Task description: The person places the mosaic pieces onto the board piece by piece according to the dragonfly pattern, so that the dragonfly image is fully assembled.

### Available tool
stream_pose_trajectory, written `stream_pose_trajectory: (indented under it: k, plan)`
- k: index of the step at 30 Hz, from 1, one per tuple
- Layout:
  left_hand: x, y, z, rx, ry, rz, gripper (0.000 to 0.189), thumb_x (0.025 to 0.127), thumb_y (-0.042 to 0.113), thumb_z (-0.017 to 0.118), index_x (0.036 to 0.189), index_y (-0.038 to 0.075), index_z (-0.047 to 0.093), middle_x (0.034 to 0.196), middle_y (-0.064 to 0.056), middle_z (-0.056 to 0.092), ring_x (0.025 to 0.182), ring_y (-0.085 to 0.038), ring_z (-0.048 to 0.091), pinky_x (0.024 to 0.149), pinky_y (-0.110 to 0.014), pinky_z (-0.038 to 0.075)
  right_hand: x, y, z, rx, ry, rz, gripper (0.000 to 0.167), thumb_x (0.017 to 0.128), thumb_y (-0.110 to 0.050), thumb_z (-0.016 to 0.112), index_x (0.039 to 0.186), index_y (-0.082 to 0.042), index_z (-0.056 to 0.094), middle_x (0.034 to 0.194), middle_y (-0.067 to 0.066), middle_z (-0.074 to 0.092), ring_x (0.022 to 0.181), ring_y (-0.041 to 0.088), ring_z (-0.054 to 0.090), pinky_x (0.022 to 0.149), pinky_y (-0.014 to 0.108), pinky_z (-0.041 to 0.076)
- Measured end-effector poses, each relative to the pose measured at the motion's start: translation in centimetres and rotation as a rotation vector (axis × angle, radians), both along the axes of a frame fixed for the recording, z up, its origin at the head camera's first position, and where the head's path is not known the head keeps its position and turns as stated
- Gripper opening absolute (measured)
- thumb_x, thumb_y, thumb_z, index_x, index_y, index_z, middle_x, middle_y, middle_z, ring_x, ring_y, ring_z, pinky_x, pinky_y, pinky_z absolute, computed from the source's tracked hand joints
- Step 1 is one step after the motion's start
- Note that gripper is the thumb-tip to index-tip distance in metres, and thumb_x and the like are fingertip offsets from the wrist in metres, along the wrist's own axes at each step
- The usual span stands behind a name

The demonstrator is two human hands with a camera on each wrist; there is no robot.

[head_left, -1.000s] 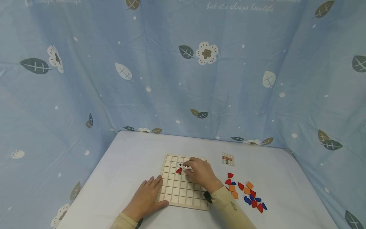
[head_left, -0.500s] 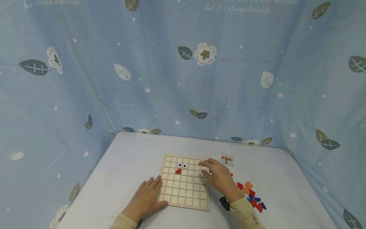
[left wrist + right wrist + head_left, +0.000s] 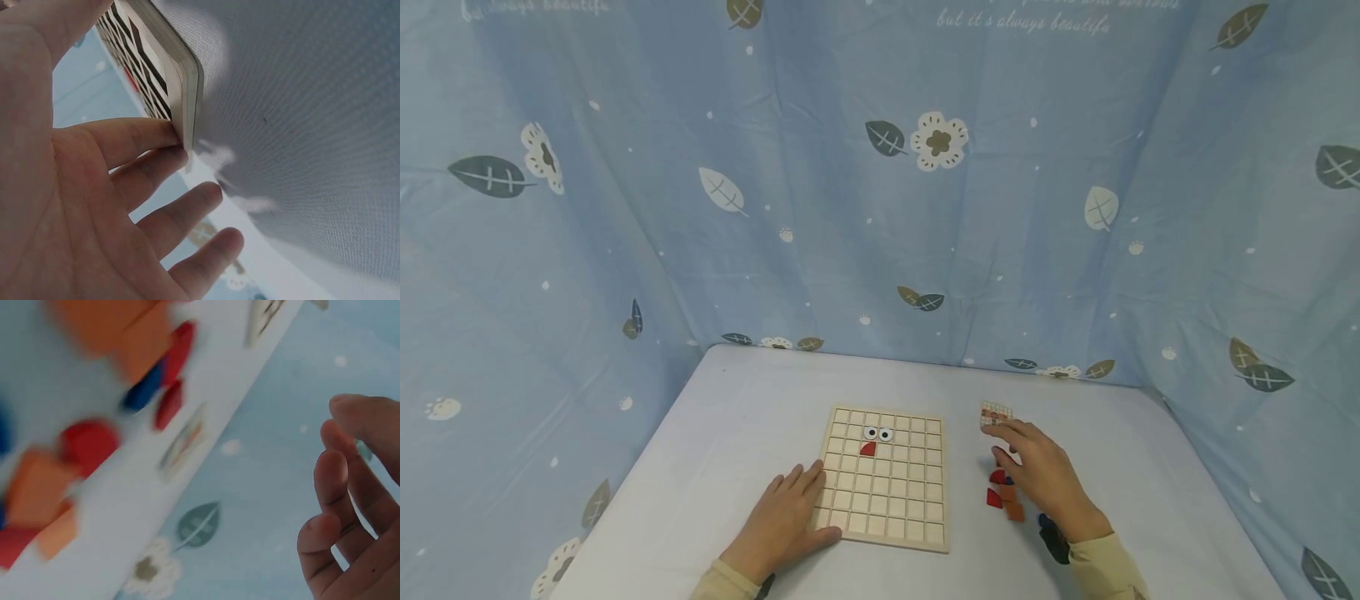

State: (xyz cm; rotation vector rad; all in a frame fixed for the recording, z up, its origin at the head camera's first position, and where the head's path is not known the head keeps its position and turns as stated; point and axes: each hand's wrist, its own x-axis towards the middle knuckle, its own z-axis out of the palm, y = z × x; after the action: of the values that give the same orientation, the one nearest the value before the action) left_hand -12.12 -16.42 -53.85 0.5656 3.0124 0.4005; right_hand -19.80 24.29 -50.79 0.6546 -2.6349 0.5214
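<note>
A square wooden grid board [image 3: 895,504] lies on the table. My left hand [image 3: 781,523] rests at its near left corner, fingers extended along the left side and thumb by the front edge. In the left wrist view, fingertips touch the board's edge [image 3: 187,87]. Two round eye pieces [image 3: 877,434] sit side by side in its cells, with a red quarter-round piece [image 3: 868,449] below the left one. My right hand [image 3: 1047,477], loosely bent and holding nothing, hovers above loose pieces right of the board. Red [image 3: 994,497], orange [image 3: 1015,510] and blue pieces show around it; others are hidden beneath.
A small pattern card [image 3: 996,412] lies beyond the right hand, partly covered by its fingertips in the head view. Blurred orange tiles [image 3: 145,345] and red and blue pieces fill the right wrist view's left side. A blue leaf-print cloth [image 3: 820,250] hangs behind the table.
My right hand has moved right, from the eye pieces across the board to the loose pieces, uncovering the right eye piece. The left hand has stayed at the board's corner.
</note>
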Motion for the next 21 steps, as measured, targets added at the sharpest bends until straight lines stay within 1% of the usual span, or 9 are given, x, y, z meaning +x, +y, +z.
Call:
stream_pose_trajectory:
  k: [1, 4, 9, 11, 14, 17, 21]
  plan:
    - [0.0, 0.0, 0.0, 0.001, 0.001, 0.001, 0.091, 0.087, 0.063, 0.068, 0.144, -0.005, 0.051, 0.155, -0.020, 0.043, 0.138, -0.046, 0.043, 0.109, -0.063, 0.037, 0.2, 0.5, -0.1, 0.007, -0.038, -0.027, 0.045, 0.082, -0.012, 0.086, 0.124, -0.024, 0.072, 0.117, -0.004, 0.068, 0.085, 0.010, 0.062, 0.065, 0.028, 0.057]
    - [0.0, 0.0, 0.0, 0.005, 0.003, 0.004, 0.091, 0.086, 0.063, 0.069, 0.144, -0.005, 0.051, 0.155, -0.020, 0.043, 0.138, -0.046, 0.043, 0.109, -0.064, 0.037, 0.7, 2.1, -0.7, 0.022, -0.148, -0.089, 0.042, 0.085, -0.016, 0.084, 0.124, -0.024, 0.072, 0.118, -0.006, 0.068, 0.090, 0.010, 0.061, 0.075, 0.035, 0.061]
    - [0.0, 0.0, -0.1, 0.006, 0.016, 0.002, 0.091, 0.086, 0.063, 0.070, 0.143, -0.006, 0.052, 0.154, -0.020, 0.044, 0.137, -0.046, 0.044, 0.109, -0.064, 0.038, 1.7, 4.2, -1.3, 0.023, -0.304, -0.136, 0.038, 0.089, -0.018, 0.081, 0.125, -0.023, 0.072, 0.121, -0.002, 0.068, 0.098, 0.017, 0.062, 0.084, 0.045, 0.060]
    - [0.0, 0.0, -0.1, 0.005, 0.021, 0.001, 0.091, 0.086, 0.062, 0.070, 0.143, -0.006, 0.052, 0.154, -0.020, 0.044, 0.137, -0.046, 0.044, 0.108, -0.064, 0.038, 1.9, 4.8, -1.4, 0.034, -0.349, -0.145, 0.037, 0.089, -0.018, 0.080, 0.124, -0.023, 0.072, 0.121, -0.002, 0.068, 0.101, 0.018, 0.062, 0.087, 0.047, 0.059]
    - [0.1, 0.0, 0.0, 0.001, 0.024, 0.000, 0.091, 0.086, 0.062, 0.070, 0.143, -0.006, 0.051, 0.154, -0.020, 0.044, 0.137, -0.046, 0.044, 0.109, -0.063, 0.038, 2.1, 5.3, -1.5, 0.065, -0.416, -0.160, 0.037, 0.086, -0.017, 0.082, 0.121, -0.022, 0.074, 0.119, -0.002, 0.069, 0.102, 0.018, 0.060, 0.090, 0.050, 0.058]
    - [0.1, 0.0, 0.0, 0.000, 0.027, -0.001, 0.091, 0.086, 0.062, 0.070, 0.144, -0.006, 0.051, 0.154, -0.020, 0.044, 0.137, -0.046, 0.044, 0.109, -0.063, 0.038, 2.1, 5.5, -1.7, 0.087, -0.483, -0.193, 0.037, 0.083, -0.020, 0.085, 0.118, -0.023, 0.075, 0.114, -0.002, 0.069, 0.095, 0.016, 0.058, 0.089, 0.049, 0.058]
    - [0.0, 0.0, 0.0, 0.003, 0.019, 0.000, 0.091, 0.086, 0.063, 0.069, 0.144, -0.005, 0.051, 0.155, -0.020, 0.044, 0.138, -0.046, 0.044, 0.109, -0.063, 0.038, 2.0, 5.7, -2.0, 0.098, -0.529, -0.204, 0.034, 0.083, -0.022, 0.086, 0.115, -0.023, 0.077, 0.112, -0.003, 0.069, 0.093, 0.015, 0.057, 0.090, 0.050, 0.058]
